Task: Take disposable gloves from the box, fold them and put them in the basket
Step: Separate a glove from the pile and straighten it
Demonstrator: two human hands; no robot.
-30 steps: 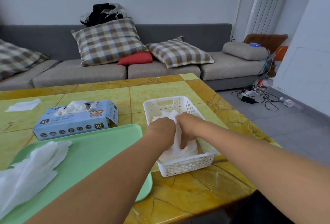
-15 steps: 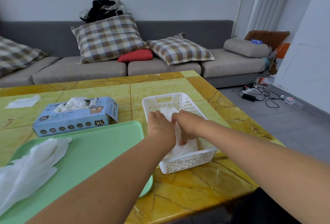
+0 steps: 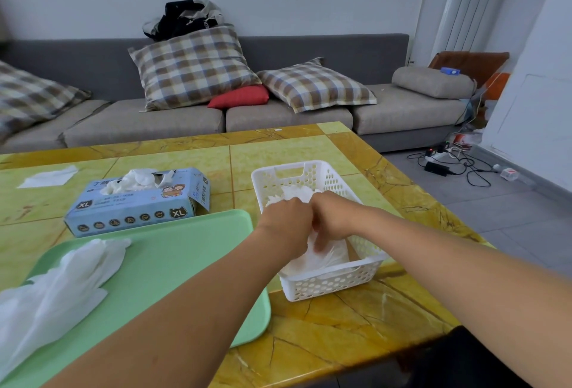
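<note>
A white perforated basket (image 3: 334, 287) stands on the table right of centre, with folded clear gloves (image 3: 328, 256) inside. Both my hands are down in it, side by side. My left hand (image 3: 286, 222) has its fingers curled over the gloves, and my right hand (image 3: 331, 220) presses down with fingers bent into the plastic. The fingertips are hidden by the gloves and knuckles. A blue glove box (image 3: 136, 202) marked XL lies to the left, with gloves sticking out of its top. An unfolded glove (image 3: 58, 291) lies on the green tray (image 3: 173, 264).
A small white sheet (image 3: 49, 175) lies at the table's far left. The table's right edge runs close past the basket. Behind the table is a grey sofa (image 3: 278, 115) with checked cushions. Cables and a power strip (image 3: 442, 158) lie on the floor at right.
Both hands stay in the basket on the gloves, shifting only slightly. The view has tilted a little.
</note>
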